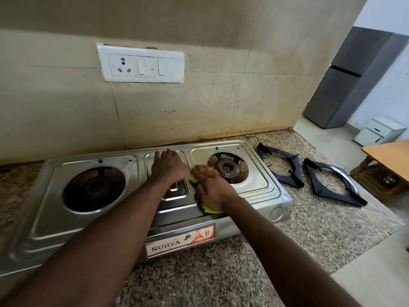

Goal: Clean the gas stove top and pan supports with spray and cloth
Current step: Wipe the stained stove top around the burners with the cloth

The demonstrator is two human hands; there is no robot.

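A steel two-burner gas stove (pixel 124 218) sits on a granite counter with its burners bare. My left hand (pixel 168 166) rests flat on the stove's middle panel, fingers stretched toward the back edge. Beside it, my right hand (pixel 210 187) presses a yellow-green cloth (pixel 209 209) onto the stove top, just left of the right burner (pixel 228 168). The cloth shows only at the fingertips and under the wrist. Two black pan supports (pixel 282 165) (pixel 334 183) lie on the counter to the right of the stove. No spray bottle is in view.
The granite counter (pixel 309 227) runs round the stove and ends at the right. A tiled wall with a switch socket plate (pixel 141 63) stands close behind. A grey fridge (pixel 345 85), a white cabinet (pixel 378 131) and a wooden table (pixel 389 156) are at the right.
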